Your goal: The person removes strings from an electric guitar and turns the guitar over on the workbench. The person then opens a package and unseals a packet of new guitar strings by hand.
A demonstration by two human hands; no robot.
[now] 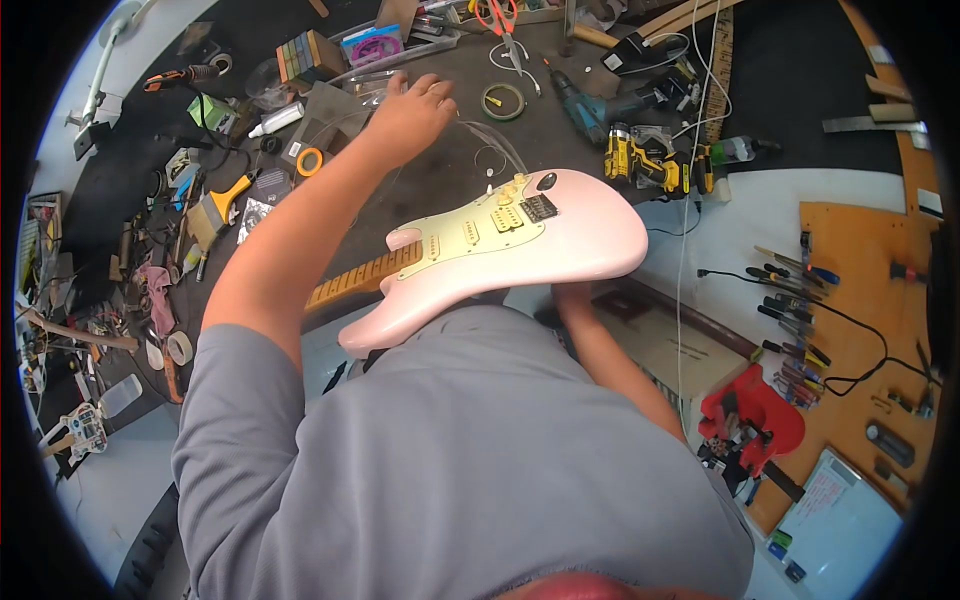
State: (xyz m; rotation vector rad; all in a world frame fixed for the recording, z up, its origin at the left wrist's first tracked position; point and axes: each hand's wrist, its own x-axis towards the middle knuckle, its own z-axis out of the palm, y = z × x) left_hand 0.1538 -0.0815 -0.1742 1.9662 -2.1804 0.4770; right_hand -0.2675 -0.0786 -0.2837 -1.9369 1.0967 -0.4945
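A pale pink electric guitar (600,225) with a cream pickguard (465,232) rests across my lap against the bench edge, its wooden neck (365,275) pointing left. Beyond it, my left hand (415,112) is over the bench, back upward and fingers curled, beside clear plastic packets (372,88). What its fingertips hold is hidden. Thin, wire-like strands (495,140) curve between this hand and the guitar's bridge side. My right forearm (610,345) reaches under the lower end of the guitar body, which hides my right hand and its fingers.
Tape rolls (503,101), red-handled scissors (497,22), a teal drill (578,105) and a yellow power tool (640,160) lie on the dark bench. A brush (215,212) and small clutter fill the left. Screwdrivers (790,310) and a red tool (755,420) are at right.
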